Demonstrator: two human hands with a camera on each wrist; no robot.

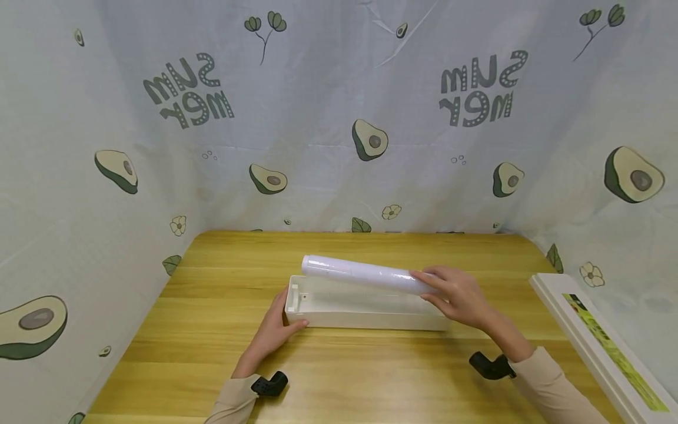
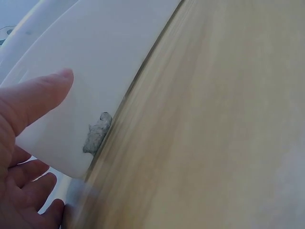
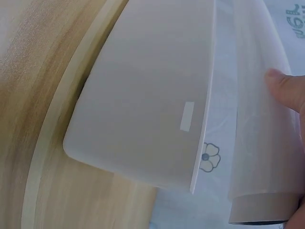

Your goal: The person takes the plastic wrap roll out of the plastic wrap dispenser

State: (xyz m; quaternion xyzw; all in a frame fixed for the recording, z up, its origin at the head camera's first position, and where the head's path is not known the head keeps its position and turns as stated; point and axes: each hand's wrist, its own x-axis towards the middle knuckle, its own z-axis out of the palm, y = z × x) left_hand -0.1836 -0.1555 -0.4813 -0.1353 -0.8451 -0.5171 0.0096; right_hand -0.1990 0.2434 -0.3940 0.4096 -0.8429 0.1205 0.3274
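Observation:
A long white open-topped plastic box (image 1: 371, 320) stands on the wooden table. My left hand (image 1: 272, 330) holds its left end, the thumb on the front wall and the fingers round the end. Above the box my right hand (image 1: 455, 294) grips the right end of a roll of cling film (image 1: 360, 274). The roll slants, its left end higher and over the box's back edge. In the right wrist view the core (image 3: 264, 208) sticks out of the film, below the thumb. A grey worn patch (image 2: 97, 133) marks the box's lower edge near my left hand.
A long white lid-like piece (image 1: 561, 294) with a yellow-green label (image 1: 614, 350) lies along the table's right side. Behind and on both sides hangs a curtain (image 1: 328, 88) printed with avocados. The wooden table top (image 1: 360, 377) extends in front of the box.

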